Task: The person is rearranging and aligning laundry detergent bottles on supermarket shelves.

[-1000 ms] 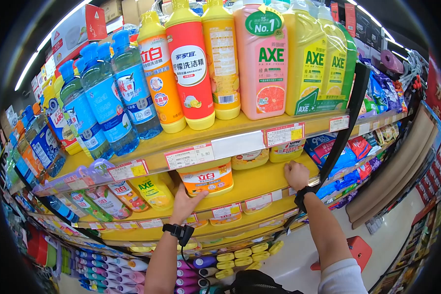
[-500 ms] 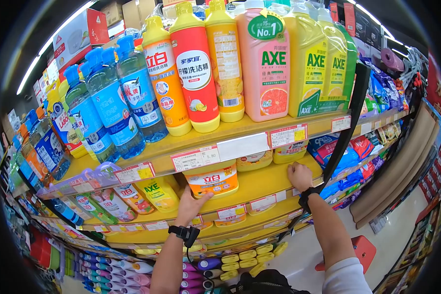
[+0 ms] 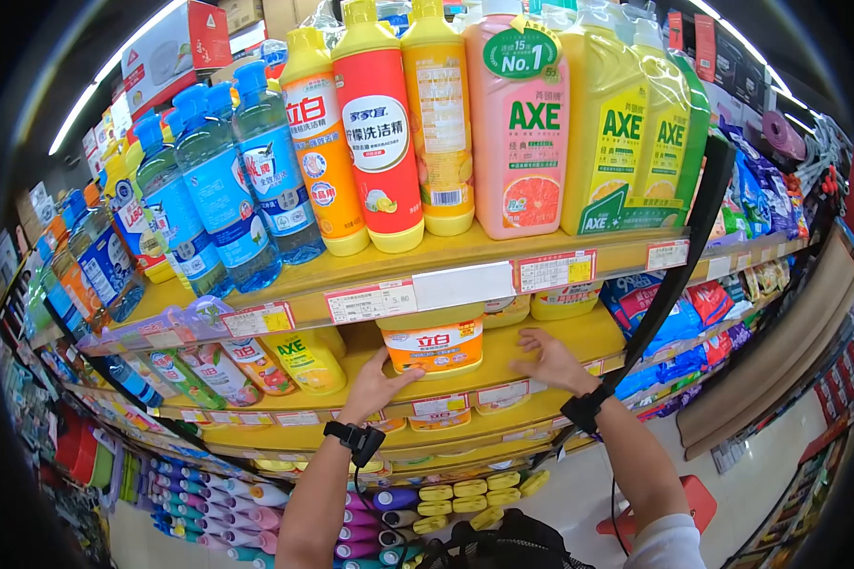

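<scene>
An orange and white bottle (image 3: 434,349) stands at the front of the second shelf (image 3: 588,341), its top hidden under the shelf above. My left hand (image 3: 381,381) touches its left side, thumb along the lower front and fingers partly hidden behind the edge. My right hand (image 3: 547,363) is over the shelf to the right of the bottle, apart from it, with fingers spread and nothing in them. Left of my left hand is a yellow AXE bottle (image 3: 308,362). Two more yellow bottles, one of them at the right (image 3: 565,302), stand farther back.
Tall bottles, including a red one (image 3: 378,142) and a pink one (image 3: 519,133), line the upper shelf (image 3: 351,275). A black shelf post (image 3: 674,266) rises at the right, with bagged goods (image 3: 636,299) beyond. A red stool (image 3: 688,507) is on the floor.
The orange and white bottle has shifted slightly right, with my left hand beside it. My right hand has moved left and down towards the bottle, and its fingers have spread.
</scene>
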A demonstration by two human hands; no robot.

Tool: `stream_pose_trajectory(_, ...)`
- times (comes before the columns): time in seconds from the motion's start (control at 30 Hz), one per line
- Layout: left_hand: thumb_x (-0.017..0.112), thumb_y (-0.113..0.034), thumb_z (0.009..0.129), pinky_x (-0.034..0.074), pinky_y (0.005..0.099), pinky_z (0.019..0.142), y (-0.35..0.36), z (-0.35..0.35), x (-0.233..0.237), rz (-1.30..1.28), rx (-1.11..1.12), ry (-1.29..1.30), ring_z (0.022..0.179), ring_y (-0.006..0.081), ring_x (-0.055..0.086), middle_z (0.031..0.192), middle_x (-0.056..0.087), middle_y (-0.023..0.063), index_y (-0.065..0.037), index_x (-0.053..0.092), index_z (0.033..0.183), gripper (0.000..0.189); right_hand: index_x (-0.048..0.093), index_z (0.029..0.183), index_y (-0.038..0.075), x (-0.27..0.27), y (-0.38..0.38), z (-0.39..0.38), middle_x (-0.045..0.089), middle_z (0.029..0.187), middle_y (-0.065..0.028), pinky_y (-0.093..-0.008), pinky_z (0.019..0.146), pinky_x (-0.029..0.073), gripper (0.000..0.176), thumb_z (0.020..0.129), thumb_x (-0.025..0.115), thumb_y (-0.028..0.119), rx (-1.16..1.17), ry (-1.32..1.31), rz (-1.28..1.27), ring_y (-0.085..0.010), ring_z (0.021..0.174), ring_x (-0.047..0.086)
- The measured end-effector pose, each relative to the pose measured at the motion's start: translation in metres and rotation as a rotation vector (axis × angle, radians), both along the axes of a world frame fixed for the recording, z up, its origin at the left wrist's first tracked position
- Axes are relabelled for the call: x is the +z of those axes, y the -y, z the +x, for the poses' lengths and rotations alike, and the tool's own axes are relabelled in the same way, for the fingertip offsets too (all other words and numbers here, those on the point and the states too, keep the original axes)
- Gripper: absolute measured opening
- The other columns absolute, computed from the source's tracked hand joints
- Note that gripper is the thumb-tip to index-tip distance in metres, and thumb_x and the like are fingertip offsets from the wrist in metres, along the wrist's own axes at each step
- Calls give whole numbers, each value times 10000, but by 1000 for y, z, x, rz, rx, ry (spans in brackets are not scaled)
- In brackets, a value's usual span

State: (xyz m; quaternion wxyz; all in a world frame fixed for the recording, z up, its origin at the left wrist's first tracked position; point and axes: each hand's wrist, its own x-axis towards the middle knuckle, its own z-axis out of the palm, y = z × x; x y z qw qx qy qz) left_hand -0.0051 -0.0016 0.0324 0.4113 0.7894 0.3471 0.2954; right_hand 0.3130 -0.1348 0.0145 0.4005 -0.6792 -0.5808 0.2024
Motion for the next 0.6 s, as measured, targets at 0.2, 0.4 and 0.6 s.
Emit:
stream_pose_trajectory(0.2, 770, -387, 845, 424, 365, 1037, 14, 21, 7, -10, -62, -24, 1209, 287, 586, 1288, 628, 187, 10, 501, 1368, 709, 215, 1494, -50, 7, -10, -13, 410, 1465, -233, -392, 1101, 391, 1055, 746, 871, 302, 255, -128, -12, -313, 1364, 423)
stream_pose_trajectory(0.4, 761, -444, 834, 433, 387, 1032, 29, 60, -5, 27, -47, -56, 1213, 326, 582, 1289, 620, 210, 4, 486, 1378, 756, 236, 1470, -54, 26, -4, -1, 460, 1422, -216, -394, 1121, 375, 1037, 728, 886, 267, 339, -310, -12, -290, 1349, 439)
stream_pose_trajectory(0.6, 747, -481, 831, 439, 408, 1028, 47, 111, 0, 37, -85, -45, 1217, 355, 575, 1296, 603, 242, 6, 484, 1367, 770, 332, 1386, -28, 16, 0, 38, 523, 1353, -141, -332, 1043, 459, 863, 739, 878, 141, 342, -460, 36, -193, 1230, 534)
